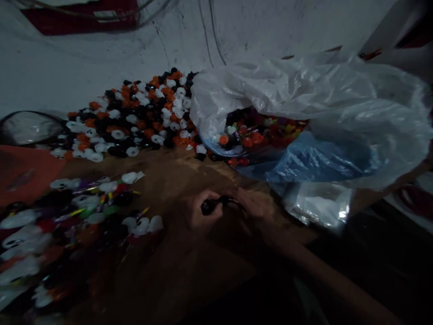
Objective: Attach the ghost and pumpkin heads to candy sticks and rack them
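My left hand (202, 211) is closed around a small black plastic piece (209, 206), thumb across its front. Against the piece's right side, the fingertips of my right hand (255, 204) come together on its dark end; the dim light hides their exact grip. Both hands are just above the brown tabletop (169, 176). To their left lies a spread of small plastic figures (91, 212), with white ghost shapes, black and purple pieces and bright wrapped bits among them.
A large heap of orange, black and white caps (142, 117) rests against the wall. An open plastic bag (338, 90) at right holds red, yellow and black pieces. Clear packets (320, 203) lie below it. An orange sheet (27, 174) is at the left edge.
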Tool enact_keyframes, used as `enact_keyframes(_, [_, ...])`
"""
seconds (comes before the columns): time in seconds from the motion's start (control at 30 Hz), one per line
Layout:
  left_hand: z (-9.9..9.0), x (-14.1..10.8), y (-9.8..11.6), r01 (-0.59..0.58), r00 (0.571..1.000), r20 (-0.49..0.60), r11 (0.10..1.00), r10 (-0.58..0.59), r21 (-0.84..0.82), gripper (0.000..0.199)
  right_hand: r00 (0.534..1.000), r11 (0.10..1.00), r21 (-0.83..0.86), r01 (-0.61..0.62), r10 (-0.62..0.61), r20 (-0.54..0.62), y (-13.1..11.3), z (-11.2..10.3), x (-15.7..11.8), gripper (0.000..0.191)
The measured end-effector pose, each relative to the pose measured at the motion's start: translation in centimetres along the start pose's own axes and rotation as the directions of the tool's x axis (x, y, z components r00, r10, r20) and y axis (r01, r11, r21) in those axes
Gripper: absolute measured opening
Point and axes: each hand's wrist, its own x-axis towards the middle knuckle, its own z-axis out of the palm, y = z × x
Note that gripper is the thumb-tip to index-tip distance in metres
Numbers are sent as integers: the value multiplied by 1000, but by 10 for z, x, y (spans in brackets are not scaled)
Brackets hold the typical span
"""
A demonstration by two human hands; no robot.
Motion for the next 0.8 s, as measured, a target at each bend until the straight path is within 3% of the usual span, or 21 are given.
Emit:
enact_keyframes(0.07, [-9, 3, 0, -22, 998, 64, 998, 19, 58, 19, 998, 1000, -11, 3, -2, 69, 4, -2, -1, 34])
enact_keyframes(0.2, [-28, 7, 0, -7, 961, 274, 991, -29, 131, 23, 968, 990, 24, -140, 132, 214, -2, -6, -4, 31])
enact_keyframes(0.27, [-31, 7, -1, 37, 951, 302, 994, -66, 100, 25, 963, 982, 66, -178, 160, 217, -7, -5, -3, 33])
enact_keyframes(0.4, [-23, 7, -7, 159, 959, 255, 980, -123, -124, 27, 959, 944, 198, -264, 234, 162, -10, 2, 1, 24])
enact_keyframes(0.53, [-13, 5, -15, 329, 938, 255, 830, -234, -450, 47, 960, 928, 249, -278, 259, 108, -8, 4, 2, 18])
enact_keyframes(0.63, [-8, 2, -20, 409, 912, 209, 755, -353, -512, 58, 945, 923, 205, -326, 309, 112, -10, 6, 1, 21])
enact_keyframes(0.8, [-6, 0, -26, 313, 947, 72, 840, -314, -444, 60, 970, 959, 152, -239, 230, 75, -19, 12, 1, 25])
